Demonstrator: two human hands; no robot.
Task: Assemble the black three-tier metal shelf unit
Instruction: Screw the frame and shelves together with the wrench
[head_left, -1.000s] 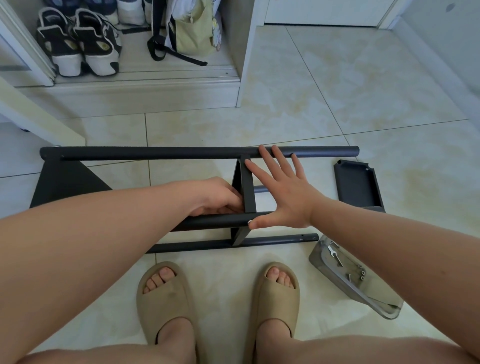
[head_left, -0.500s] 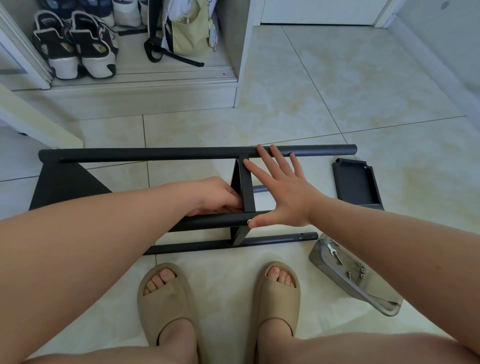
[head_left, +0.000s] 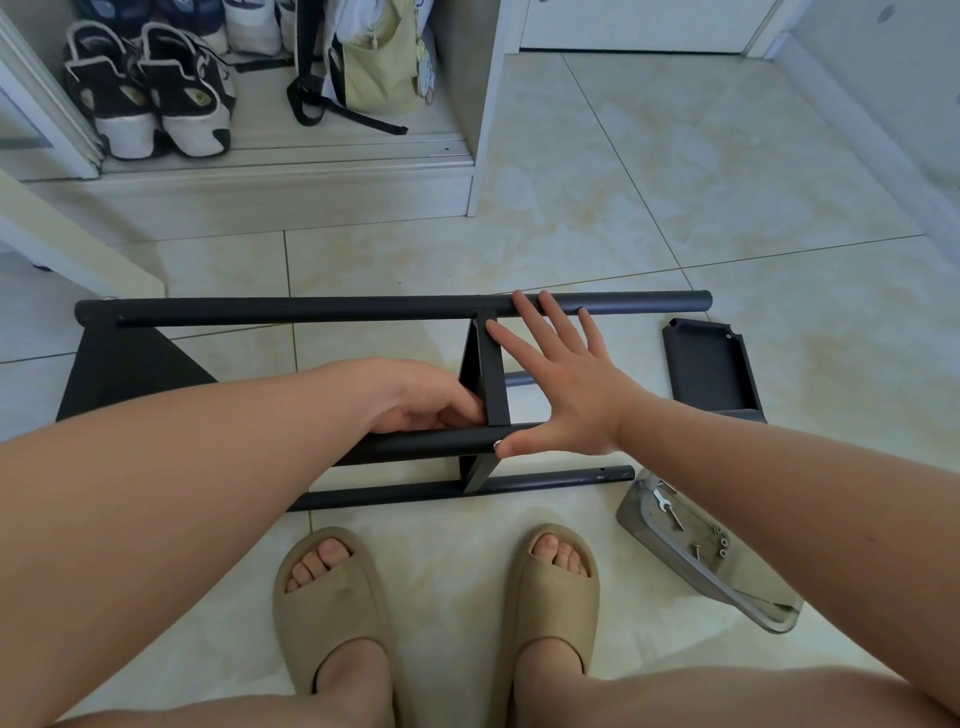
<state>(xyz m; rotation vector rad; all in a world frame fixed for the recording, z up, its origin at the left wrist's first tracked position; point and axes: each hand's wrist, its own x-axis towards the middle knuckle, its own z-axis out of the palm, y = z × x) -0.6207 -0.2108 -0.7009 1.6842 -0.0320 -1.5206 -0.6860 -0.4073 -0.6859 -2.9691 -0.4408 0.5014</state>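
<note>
The black metal shelf frame (head_left: 311, 309) lies on its side on the tiled floor, its long tubes running left to right. A shelf panel (head_left: 491, 379) stands on edge between the tubes. My left hand (head_left: 426, 400) grips the near tube (head_left: 415, 447) just left of that panel. My right hand (head_left: 566, 384) lies flat with spread fingers against the panel's right side, fingertips reaching the far tube and thumb at a silver screw on the near tube. A loose black shelf tray (head_left: 709, 366) lies to the right.
A clear plastic tray (head_left: 701, 566) with a wrench and small screws sits at right near my arm. My feet in tan slippers (head_left: 332, 597) stand just in front of the frame. Shoes (head_left: 150, 98) and a bag (head_left: 374, 62) fill the closet beyond.
</note>
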